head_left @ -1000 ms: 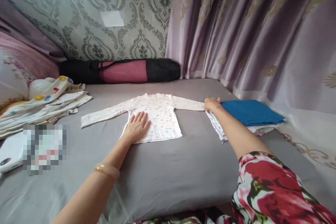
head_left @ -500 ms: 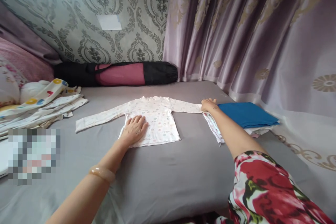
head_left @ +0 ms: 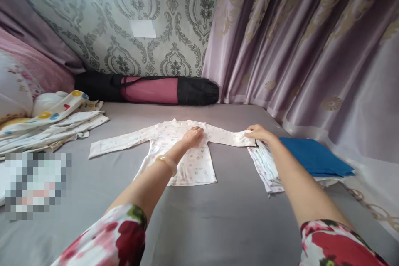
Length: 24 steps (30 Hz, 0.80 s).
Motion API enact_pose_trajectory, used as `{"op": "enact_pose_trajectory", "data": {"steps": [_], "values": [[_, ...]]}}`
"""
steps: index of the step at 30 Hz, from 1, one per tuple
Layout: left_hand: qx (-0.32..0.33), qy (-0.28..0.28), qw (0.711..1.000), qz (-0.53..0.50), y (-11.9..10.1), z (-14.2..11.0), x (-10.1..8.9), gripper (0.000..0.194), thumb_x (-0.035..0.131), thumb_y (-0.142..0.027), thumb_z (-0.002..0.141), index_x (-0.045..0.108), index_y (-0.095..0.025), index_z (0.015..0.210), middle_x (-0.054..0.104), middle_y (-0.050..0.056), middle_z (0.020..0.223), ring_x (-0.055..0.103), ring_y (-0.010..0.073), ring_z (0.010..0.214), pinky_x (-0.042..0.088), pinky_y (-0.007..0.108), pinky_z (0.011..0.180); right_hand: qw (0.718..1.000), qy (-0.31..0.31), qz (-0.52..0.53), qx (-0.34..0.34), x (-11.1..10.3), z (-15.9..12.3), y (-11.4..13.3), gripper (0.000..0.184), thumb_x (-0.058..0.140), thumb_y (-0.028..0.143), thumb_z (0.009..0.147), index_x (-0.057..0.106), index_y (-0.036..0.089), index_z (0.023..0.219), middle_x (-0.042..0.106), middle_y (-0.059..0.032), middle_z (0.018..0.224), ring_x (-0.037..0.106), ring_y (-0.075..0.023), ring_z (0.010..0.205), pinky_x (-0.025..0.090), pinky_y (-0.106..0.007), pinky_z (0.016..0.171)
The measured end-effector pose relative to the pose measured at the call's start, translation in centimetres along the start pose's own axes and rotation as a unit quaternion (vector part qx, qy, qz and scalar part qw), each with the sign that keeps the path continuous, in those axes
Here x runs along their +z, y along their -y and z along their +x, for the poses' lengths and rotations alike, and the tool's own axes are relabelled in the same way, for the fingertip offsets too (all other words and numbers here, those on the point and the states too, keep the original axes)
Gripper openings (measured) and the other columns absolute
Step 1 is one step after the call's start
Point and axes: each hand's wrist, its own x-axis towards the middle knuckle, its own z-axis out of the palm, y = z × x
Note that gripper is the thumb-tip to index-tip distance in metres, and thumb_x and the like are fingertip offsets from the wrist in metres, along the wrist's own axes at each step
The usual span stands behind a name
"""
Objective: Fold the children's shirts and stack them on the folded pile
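Observation:
A small white long-sleeved shirt (head_left: 195, 168) with a faint pastel print lies spread face up on the grey bed sheet, its sleeves stretched out to both sides. My left hand (head_left: 193, 135) rests on the upper chest of the shirt near the right shoulder, fingers slightly bent and not gripping the cloth. At the cuff of the right-hand sleeve, my right hand (head_left: 261, 132) pinches the fabric between thumb and fingers. Just below that cuff sits a stack of folded printed clothes (head_left: 264, 170), partly covered by my right forearm.
Folded blue cloth (head_left: 318, 158) lies on the right beside the curtain (head_left: 249, 62). Printed clothes (head_left: 52, 129) are heaped at the left, with a blurred-out item (head_left: 37, 187) nearer me. A long black and pink bag (head_left: 149, 90) lies along the wall.
My left hand has slid from the shirt's lower left side up to the right of its chest. My right hand has turned and now pinches the cuff. The view has shifted slightly.

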Motion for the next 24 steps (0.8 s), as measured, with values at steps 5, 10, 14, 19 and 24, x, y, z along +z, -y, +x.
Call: {"op": "enact_pose_trajectory", "data": {"steps": [5,10,14,19,24], "values": [[-0.080,0.070,0.994,0.003,-0.6,2.7,0.4,0.052,0.053,-0.043,0.089,0.051,-0.026,0.137,0.050,0.013,0.137,0.046,0.0325,0.125,0.040,0.047,0.103,0.923,0.007,0.381,0.046,-0.3,-0.1,0.6,0.014,0.075,0.019,0.070,0.067,0.017,0.080,0.072,-0.0041,0.074,0.068,-0.0165,0.069,0.055,-0.024,0.063],[-0.112,0.109,0.988,0.004,0.3,3.6,-0.4,0.071,0.059,-0.061,0.080,0.046,-0.030,0.142,0.046,0.013,0.135,0.045,0.0347,0.123,0.037,0.045,0.105,0.850,0.017,0.524,0.053,-0.4,-0.5,2.7,0.003,0.063,0.018,0.083,0.060,0.019,0.082,0.073,-0.0060,0.083,0.071,-0.0189,0.085,0.059,-0.032,0.077],[-0.085,0.135,0.987,0.015,0.9,4.1,-0.7,0.079,0.057,-0.066,0.080,0.038,-0.031,0.148,0.046,0.014,0.133,0.045,0.0349,0.122,0.035,0.045,0.105,0.828,-0.013,0.555,0.084,-0.2,-0.5,4.1,0.002,0.062,0.017,0.083,0.061,0.017,0.081,0.073,-0.0067,0.078,0.072,-0.0172,0.077,0.060,-0.026,0.068],[-0.085,0.182,0.980,0.010,0.9,4.8,-1.4,0.087,0.059,-0.069,0.076,0.034,-0.031,0.150,0.041,0.017,0.142,0.037,0.0399,0.133,0.036,0.051,0.106,0.802,-0.017,0.596,0.030,0.0,-0.6,5.4,0.003,0.062,0.017,0.083,0.062,0.018,0.080,0.072,-0.0052,0.078,0.070,-0.0146,0.071,0.059,-0.024,0.064],[-0.127,0.252,0.959,-0.005,-0.2,5.5,-2.9,0.112,0.064,-0.078,0.061,0.021,-0.033,0.154,0.022,0.016,0.158,0.018,0.0452,0.145,0.034,0.058,0.107,0.776,0.001,0.630,-0.027,0.8,-1.1,7.4,0.014,0.071,0.018,0.074,0.058,0.019,0.072,0.069,0.0005,0.069,0.066,-0.0121,0.060,0.056,-0.021,0.055]]}}
